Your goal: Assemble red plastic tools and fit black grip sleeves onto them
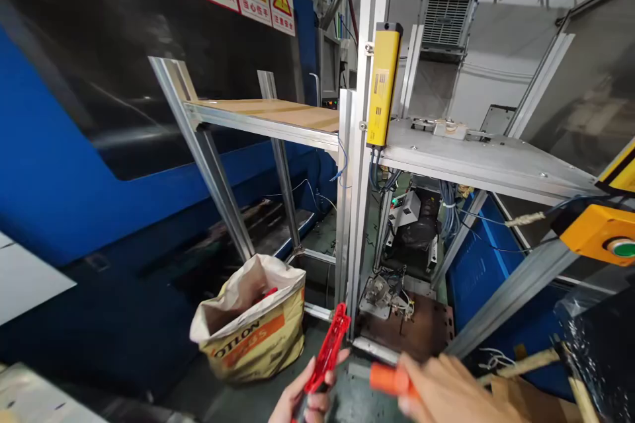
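Near the bottom centre, my left hand [310, 396] is closed around a long, narrow red plastic part [328, 350] with a hollow, ribbed inside. The part tilts upward, its far end pointing away from me. Just to the right, my right hand [441, 386] grips an orange-handled tool [389, 379], smeared by motion. A greyish blade-like end of that tool points left toward the red part, apparently short of touching it. Ahead and left on the floor stands an open woven sack [258, 344] with a bit of red showing inside.
An aluminium frame carries a brown board [278, 112] and a grey metal table [486, 155]. A yellow sensor bar [383, 86] is fixed to its post. An orange box with a green button [598, 234] juts in at right. Wooden-handled tools [526, 365] lie lower right; a blue machine [64, 145] fills the left.
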{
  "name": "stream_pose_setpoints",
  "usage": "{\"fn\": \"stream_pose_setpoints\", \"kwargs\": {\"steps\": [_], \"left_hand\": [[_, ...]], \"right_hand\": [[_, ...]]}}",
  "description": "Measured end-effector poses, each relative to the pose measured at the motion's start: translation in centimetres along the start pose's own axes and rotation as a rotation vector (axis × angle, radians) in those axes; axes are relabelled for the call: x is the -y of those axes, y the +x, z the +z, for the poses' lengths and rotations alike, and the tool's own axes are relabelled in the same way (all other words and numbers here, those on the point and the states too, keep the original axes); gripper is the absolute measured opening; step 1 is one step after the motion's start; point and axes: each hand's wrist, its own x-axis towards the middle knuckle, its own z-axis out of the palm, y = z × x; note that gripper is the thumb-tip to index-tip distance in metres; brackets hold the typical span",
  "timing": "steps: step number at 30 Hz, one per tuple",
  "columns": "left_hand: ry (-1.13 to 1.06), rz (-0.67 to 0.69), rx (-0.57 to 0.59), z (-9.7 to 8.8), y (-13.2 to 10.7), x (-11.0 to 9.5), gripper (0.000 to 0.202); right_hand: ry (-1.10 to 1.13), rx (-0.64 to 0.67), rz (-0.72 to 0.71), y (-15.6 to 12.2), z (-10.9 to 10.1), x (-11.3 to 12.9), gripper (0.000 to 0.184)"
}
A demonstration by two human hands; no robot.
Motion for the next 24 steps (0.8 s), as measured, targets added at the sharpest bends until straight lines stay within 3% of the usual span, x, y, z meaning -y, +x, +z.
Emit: {"fn": "stream_pose_setpoints", "kwargs": {"steps": [2,5,7,9,11,13,16,20,24], "left_hand": [[0.15,0.113,-0.05,-0.7,-0.3,0.3,0.04],[0.452,0.399,-0.167,-2.2,-0.4,0.1,0.05],[0.669,0.616,-0.247,-3.4,-0.5,-0.4,0.055],[0.873,0.784,-0.329,-4.6,-0.5,-0.9,0.054],[1.064,0.887,-0.4,-5.7,-0.4,-1.1,0.049],[1.232,0.964,-0.439,-6.5,-0.4,-1.0,0.044],[1.411,1.108,-0.458,-7.5,-0.4,-0.7,0.041],[1.56,1.282,-0.469,-8.4,-0.7,-0.8,0.037],[1.64,1.395,-0.433,-9.1,-1.0,-1.7,0.034]], "right_hand": [[0.006,0.016,-0.016,1.2,-0.3,-0.2,0.026],[0.057,0.107,-0.14,2.5,-0.4,0.1,0.02],[0.112,0.181,-0.08,3.3,-1.0,0.6,0.026],[0.178,0.333,0.027,4.2,-2.2,1.3,0.036],[0.245,0.577,0.031,5.0,-3.7,1.9,0.037],[0.293,0.681,0.04,5.6,-4.7,2.1,0.035],[0.314,0.543,0.156,5.8,-5.0,1.9,0.038],[0.333,0.616,0.08,5.8,-4.3,1.7,0.036],[0.326,0.522,0.131,6.1,-4.9,1.6,0.037]]}}
